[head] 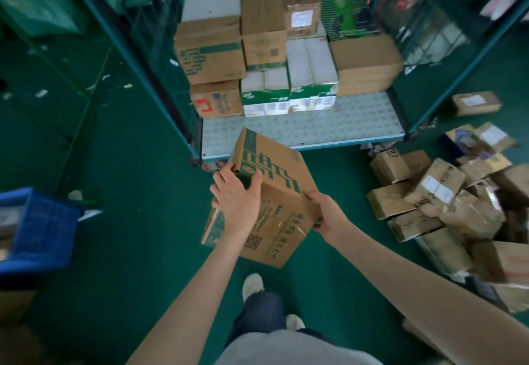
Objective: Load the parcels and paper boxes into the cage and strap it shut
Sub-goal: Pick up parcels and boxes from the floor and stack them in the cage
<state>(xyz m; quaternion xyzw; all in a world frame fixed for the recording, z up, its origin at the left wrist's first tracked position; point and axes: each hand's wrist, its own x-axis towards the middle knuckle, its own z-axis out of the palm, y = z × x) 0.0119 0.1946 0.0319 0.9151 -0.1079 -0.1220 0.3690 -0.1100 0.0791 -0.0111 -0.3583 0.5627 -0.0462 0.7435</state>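
I hold a brown cardboard box (274, 181) with green print and a QR code, tilted, just in front of the cage's open front. My left hand (237, 201) grips its near left corner and my right hand (326, 215) grips its right edge. The cage (303, 132) has a grey studded floor and teal wire walls. Stacked cartons (211, 55) and white-and-green paper packs (289, 89) fill its back half. A heap of taped parcels (440, 201) lies on the green floor at the right.
A blue plastic crate (40, 230) stands at the left edge. Another wire cage (57, 58) stands at the left, with paper scraps on the floor. One small parcel (475, 102) lies alone beside the cage's right post. My feet (252, 284) are on the green floor below the box.
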